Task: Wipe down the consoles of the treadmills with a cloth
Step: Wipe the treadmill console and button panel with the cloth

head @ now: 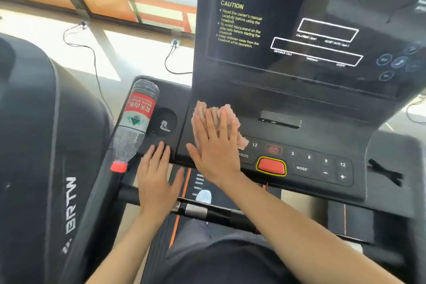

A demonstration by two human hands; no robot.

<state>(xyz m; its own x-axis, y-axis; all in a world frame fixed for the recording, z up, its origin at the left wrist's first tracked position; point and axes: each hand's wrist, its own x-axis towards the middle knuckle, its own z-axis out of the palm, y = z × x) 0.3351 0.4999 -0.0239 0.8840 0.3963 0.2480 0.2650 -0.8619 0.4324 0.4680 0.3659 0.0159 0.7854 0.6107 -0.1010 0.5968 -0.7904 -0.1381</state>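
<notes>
The black treadmill console (299, 108) fills most of the view: a tall glossy display panel with white outlined boxes, yellow "CAUTION" text and labels like "INCLINE" on top, and a flatter matte shelf with a button strip below. To the left, part of a second black treadmill's rounded housing (46, 145) can be seen, with grey lettering printed along it.

Over at the console's left edge, a clear plastic water bottle with a red label and red cap (134, 122) is lying tilted in the side tray, cap pointing down toward the viewer. Just beside it is a round black cup holder (164, 121) with a small pale scrap sitting inside; what that scrap is can't be made out.

The right hand (215, 145) is laid flat and spread, palm down, pressing a crumpled pale pink cloth (202, 113) against the shelf just left of centre. Nothing is clenched there; the cloth is pinned under the fingers, and it sticks out above and to the right of them. The left hand (156, 177) is laid open too, fingers resting on the console's front-left lip near the bottle's cap, with nothing gripped.

Right of the hands, a red stop button ringed in yellow (271, 165) is set in the button strip, next to "MODE" and number keys. A small black slot-shaped ledge (280, 119) is seen on the shelf above that.
</notes>
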